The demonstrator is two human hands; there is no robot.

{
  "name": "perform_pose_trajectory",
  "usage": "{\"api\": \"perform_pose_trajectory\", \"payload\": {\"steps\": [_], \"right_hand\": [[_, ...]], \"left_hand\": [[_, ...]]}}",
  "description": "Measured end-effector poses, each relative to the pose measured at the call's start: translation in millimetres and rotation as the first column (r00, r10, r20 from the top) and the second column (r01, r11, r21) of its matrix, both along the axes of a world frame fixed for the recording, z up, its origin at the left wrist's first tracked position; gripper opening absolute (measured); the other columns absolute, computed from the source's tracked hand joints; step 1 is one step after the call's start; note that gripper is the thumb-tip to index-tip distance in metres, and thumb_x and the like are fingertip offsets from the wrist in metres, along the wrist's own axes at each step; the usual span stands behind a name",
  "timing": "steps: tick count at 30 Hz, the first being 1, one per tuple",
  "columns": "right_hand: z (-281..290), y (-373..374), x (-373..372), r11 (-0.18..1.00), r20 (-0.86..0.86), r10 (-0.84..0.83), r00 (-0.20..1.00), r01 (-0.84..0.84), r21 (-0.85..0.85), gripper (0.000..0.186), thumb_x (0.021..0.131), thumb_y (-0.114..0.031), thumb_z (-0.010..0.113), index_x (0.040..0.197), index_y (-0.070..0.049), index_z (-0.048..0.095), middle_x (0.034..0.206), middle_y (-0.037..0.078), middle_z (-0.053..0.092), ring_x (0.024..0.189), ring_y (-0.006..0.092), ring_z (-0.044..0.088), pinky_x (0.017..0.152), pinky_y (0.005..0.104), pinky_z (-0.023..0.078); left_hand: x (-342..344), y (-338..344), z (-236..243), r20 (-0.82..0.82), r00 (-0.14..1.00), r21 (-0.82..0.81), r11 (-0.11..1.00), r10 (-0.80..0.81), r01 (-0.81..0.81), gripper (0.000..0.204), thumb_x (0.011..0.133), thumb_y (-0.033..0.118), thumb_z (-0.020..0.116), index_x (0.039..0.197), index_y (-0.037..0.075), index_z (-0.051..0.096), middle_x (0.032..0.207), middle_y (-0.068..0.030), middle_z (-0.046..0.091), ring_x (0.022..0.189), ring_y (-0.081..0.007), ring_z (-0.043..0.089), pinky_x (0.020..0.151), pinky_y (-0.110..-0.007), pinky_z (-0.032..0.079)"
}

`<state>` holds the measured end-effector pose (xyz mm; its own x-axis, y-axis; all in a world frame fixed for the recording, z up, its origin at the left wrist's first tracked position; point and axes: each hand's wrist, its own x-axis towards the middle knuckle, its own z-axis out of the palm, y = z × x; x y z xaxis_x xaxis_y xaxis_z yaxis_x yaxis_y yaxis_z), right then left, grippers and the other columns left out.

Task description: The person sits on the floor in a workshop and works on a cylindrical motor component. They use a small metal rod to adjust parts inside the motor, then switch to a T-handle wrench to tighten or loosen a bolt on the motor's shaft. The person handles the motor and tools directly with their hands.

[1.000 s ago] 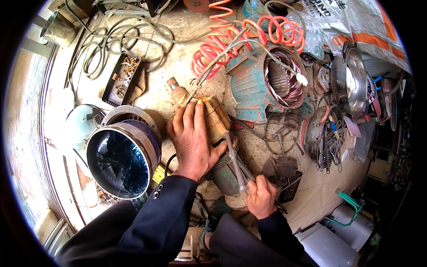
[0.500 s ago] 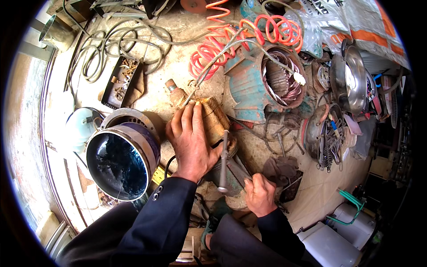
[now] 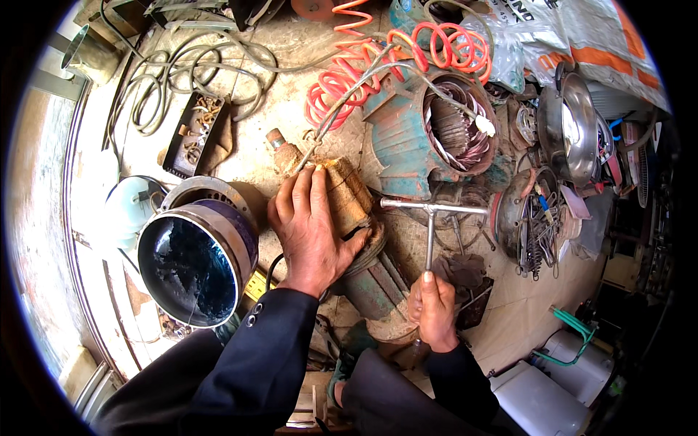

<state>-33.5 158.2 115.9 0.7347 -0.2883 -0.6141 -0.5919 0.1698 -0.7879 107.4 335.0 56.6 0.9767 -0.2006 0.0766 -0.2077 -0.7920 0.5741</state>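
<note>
Clock from the seat, 12 straight ahead. Biggest first: motor, rusty and green, lying dead centre, its long axis running roughly 11 to 5. Teal housing at 1, copper-coloured windings inside, apart from the motor. Drum with a glossy dark-blue inside at 9, just beside the left forearm.

Rusty box sits on the motor. Left hand lies palm down across its near-left side, fingers long and close together, thumb split off toward 3. Looks like bracing, not gripping.

Black tray of small metal parts at 10, well apart. T-bar upright at 4, crosspiece toward 12; right hand has its stem in a narrow fist, thumb along it. Lower end blurred below the fist; can't tell from here if it meets the motor.

Step in hand, my read: steadying the motor while lining up the T-bar. Next move calls for a seated lower end before any turning, left hand firm, right grip free to shift up to the crosspiece.
</note>
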Motion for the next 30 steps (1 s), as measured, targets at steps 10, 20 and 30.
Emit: {"api": "perform_pose_trajectory", "payload": {"steps": [10, 20, 30], "right_hand": [[9, -10, 11, 0.988, -0.177, 0.09, 0.98, -0.064, 0.143, 0.048, 0.11, -0.042, 0.046, 0.073, -0.012, 0.038, 0.061, -0.006, 0.033, 0.049, 0.0039, 0.031, 0.043, 0.0239, 0.025], [5, -12, -2, 0.951, -0.122, 0.204, 0.971, -0.227, -0.212, 0.048, 0.11, -0.04, 0.046, 0.078, -0.004, 0.049, 0.06, -0.002, 0.042, 0.055, 0.0078, 0.036, 0.049, 0.0305, 0.033], [9, 4, -5, 0.366, 0.019, 0.644, 0.765, -0.286, -0.885, 0.024, 0.09, -0.012, 0.071, 0.079, -0.002, 0.051, 0.068, 0.017, 0.054, 0.059, 0.0391, 0.059, 0.052, 0.0456, 0.046]], "left_hand": [[0, -1, -2, -0.012, 1.0, 0.015, 1.0, 0.011, -0.011, 0.112, 0.059, 0.046, 0.089, 0.147, -0.002, 0.041, 0.146, -0.022, 0.044, 0.136, -0.043, 0.038, 0.115, -0.055, 0.029], [1, -2, 1, -0.008, 1.0, 0.0, 1.0, 0.009, -0.009, 0.11, 0.059, 0.045, 0.089, 0.147, -0.001, 0.042, 0.146, -0.021, 0.045, 0.137, -0.0413, 0.038, 0.115, -0.054, 0.028], [1, -1, -4, 0.017, 1.0, 0.027, 1.0, 0.015, -0.016, 0.114, 0.061, 0.055, 0.086, 0.149, -0.002, 0.04, 0.148, -0.0224, 0.044, 0.137, -0.0429, 0.038, 0.115, -0.054, 0.027]]}}
